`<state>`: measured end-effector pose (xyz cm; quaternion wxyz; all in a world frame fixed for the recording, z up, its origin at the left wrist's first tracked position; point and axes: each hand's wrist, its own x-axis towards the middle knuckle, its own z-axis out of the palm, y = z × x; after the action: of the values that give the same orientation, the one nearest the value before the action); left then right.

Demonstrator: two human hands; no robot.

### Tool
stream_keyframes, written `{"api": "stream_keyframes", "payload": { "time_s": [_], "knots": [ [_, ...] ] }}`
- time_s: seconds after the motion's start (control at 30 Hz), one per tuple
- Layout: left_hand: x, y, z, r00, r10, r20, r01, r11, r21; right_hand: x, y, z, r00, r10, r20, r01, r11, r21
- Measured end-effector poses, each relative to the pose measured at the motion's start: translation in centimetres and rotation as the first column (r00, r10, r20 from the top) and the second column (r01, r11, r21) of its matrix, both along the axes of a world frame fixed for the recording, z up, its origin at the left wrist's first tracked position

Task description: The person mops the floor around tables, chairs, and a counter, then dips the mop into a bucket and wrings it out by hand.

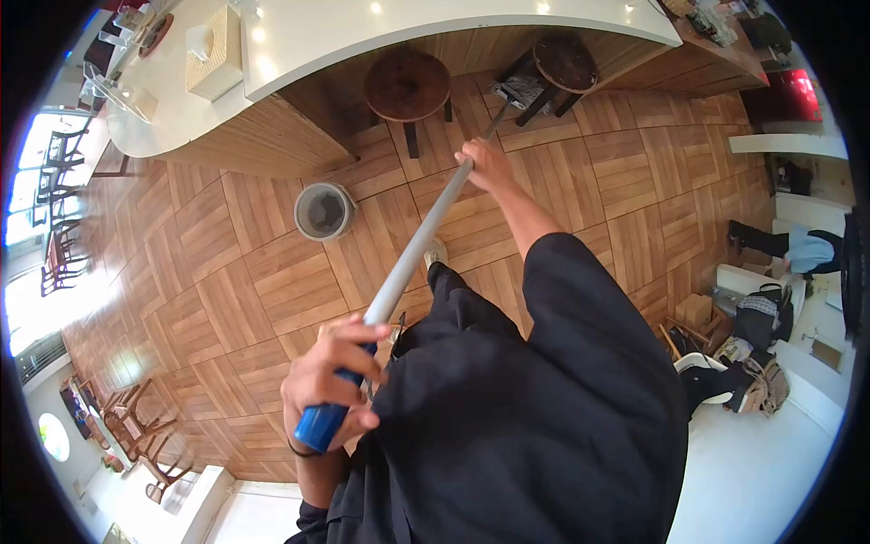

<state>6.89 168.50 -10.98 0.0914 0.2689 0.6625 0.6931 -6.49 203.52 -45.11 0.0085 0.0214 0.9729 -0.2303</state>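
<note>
A mop with a long grey pole (421,240) runs slantwise from my body toward the counter. Its blue end grip (322,426) is in my left hand (333,376), whose fingers curl loosely around it. Farther along the pole, my right hand (487,165) is closed around the shaft. The greyish mop head (527,93) lies on the floor by the legs of a dark round stool (565,63), which partly hide it. Left of the pole stands a grey bin (304,218).
A brown round stool (407,86) stands before the curved white counter (335,59). A tissue box (216,56) sits on the counter. Wooden chairs (136,422) are at left. Bags (759,317) are piled at right, near another person (809,251). Wood-patterned floor (263,272) surrounds me.
</note>
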Motion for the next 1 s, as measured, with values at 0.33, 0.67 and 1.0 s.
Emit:
{"api": "stream_keyframes", "payload": {
  "time_s": [0.33, 0.67, 1.0],
  "knots": [
    [-1.0, -4.7, 2.4, 1.000, -0.016, -0.007, 0.016, 0.996, 0.085, 1.3, -5.5, 3.2, 0.967, -0.066, -0.247, 0.034, 0.991, -0.132],
    [-5.7, 3.5, -2.6, 0.993, -0.002, 0.121, -0.009, 0.996, 0.093, -3.4, 4.4, -0.1, 0.993, -0.082, -0.082, 0.079, 0.996, -0.030],
    [-4.7, -0.2, 2.8, 0.992, 0.094, 0.082, -0.095, 0.995, 0.009, -2.1, -1.2, 1.9, 0.976, -0.098, -0.193, 0.069, 0.986, -0.155]
  ]
}}
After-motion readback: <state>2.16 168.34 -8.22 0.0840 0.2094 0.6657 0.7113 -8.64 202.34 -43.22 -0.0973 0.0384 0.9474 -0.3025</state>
